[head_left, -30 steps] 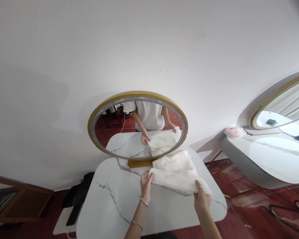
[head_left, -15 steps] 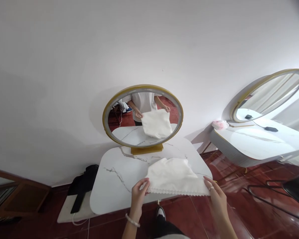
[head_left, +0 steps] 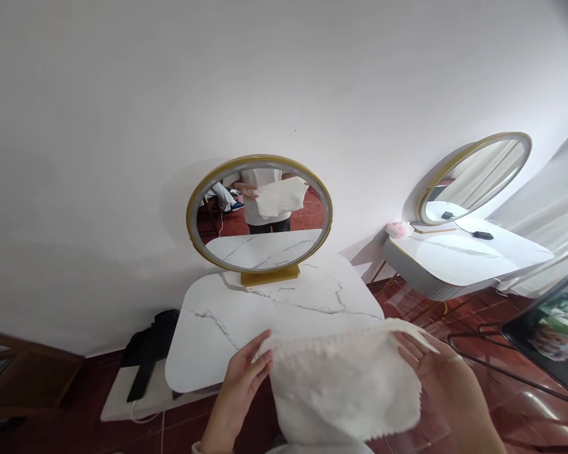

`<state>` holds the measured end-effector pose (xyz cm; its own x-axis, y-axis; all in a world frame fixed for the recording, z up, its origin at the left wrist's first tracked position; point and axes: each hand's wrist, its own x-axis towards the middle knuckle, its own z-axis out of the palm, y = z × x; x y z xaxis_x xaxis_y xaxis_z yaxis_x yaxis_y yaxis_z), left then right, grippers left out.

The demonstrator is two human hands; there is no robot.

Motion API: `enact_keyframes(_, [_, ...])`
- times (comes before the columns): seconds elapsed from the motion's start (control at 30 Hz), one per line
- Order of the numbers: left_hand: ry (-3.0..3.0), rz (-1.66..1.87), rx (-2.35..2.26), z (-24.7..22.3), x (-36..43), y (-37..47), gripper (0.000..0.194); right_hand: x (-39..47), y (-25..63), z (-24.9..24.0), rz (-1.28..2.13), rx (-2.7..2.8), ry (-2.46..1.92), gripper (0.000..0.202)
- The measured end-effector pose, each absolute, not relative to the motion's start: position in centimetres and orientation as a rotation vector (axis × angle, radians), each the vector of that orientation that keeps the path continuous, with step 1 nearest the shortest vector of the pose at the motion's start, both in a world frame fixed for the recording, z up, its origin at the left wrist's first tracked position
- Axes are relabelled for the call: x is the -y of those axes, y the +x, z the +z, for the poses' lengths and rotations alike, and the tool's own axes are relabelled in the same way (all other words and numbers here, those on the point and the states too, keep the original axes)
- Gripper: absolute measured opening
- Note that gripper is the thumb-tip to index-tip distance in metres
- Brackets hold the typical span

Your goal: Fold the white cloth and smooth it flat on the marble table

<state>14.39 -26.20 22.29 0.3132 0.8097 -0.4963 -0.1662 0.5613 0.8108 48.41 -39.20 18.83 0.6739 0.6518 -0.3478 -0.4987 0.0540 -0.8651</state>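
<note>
A white cloth with scalloped edges (head_left: pixel 341 391) hangs between my two hands, in front of the near edge of the white marbled table (head_left: pixel 208 340). My left hand (head_left: pixel 243 378) pinches its upper left corner between thumb and fingers. At the upper right, my right hand (head_left: pixel 435 372) grips the cloth, with part of its edge folded over the fingers. Behind, on the table, stands an oval gold-rimmed mirror (head_left: pixel 259 277), which reflects the held cloth.
A second white table (head_left: pixel 459 255) with another oval mirror (head_left: pixel 473 180) and a pink-and-white packet (head_left: pixel 398 229) stands right. A black chair or tray holding plastic-wrapped items (head_left: pixel 563 331) is at far right. Black items (head_left: pixel 151 343) lie at lower left.
Both hands have lifted the cloth off the table and drawn it nearer to me. It now hangs down from the hands. The view has shifted slightly to the right.
</note>
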Motion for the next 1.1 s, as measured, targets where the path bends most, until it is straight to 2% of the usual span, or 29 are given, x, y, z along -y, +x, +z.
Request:
enact_keyframes(0.1, [0.756, 0.736, -1.050, 20.5, 24.1, 16.8, 0.056, 36.3, 50.6, 17.5, 0.952, 0.179, -1.143, 0.029])
enact_keyframes(0.2, [0.828, 0.751, -1.138, 16.4, 21.0, 20.5, 0.052, 32.5, 52.8, 15.2, 1.044, 0.265, -1.194, 0.035])
enact_keyframes(0.3, [1.002, 0.752, -1.318, 11.7, 17.6, 24.0, 0.042, 28.4, 54.9, 12.6, 1.064, 0.398, -1.392, 0.040])
enact_keyframes(0.43, [1.166, 0.765, -1.493, 8.0, 13.7, 26.6, 0.022, 23.8, 57.5, 9.4, 0.968, 0.589, -1.697, 0.035])
enact_keyframes(0.53, [1.295, 0.762, -1.584, 7.3, 11.8, 27.1, 0.011, 21.6, 58.9, 7.6, 0.899, 0.633, -1.736, 0.028])
enact_keyframes(0.67, [1.419, 0.703, -1.642, 7.2, 10.6, 27.4, 0.011, 20.5, 59.5, 6.2, 0.882, 0.659, -1.710, 0.030])
enact_keyframes(0.9, [1.494, 0.505, -1.596, 6.7, 10.4, 27.4, 0.012, 19.4, 59.7, 5.7, 1.156, 0.827, -1.587, 0.040])
enact_keyframes(1.1, [1.621, 0.467, -1.535, 6.6, 10.7, 26.6, 0.010, 17.8, 60.8, 6.1, 1.367, 0.903, -1.580, 0.042])
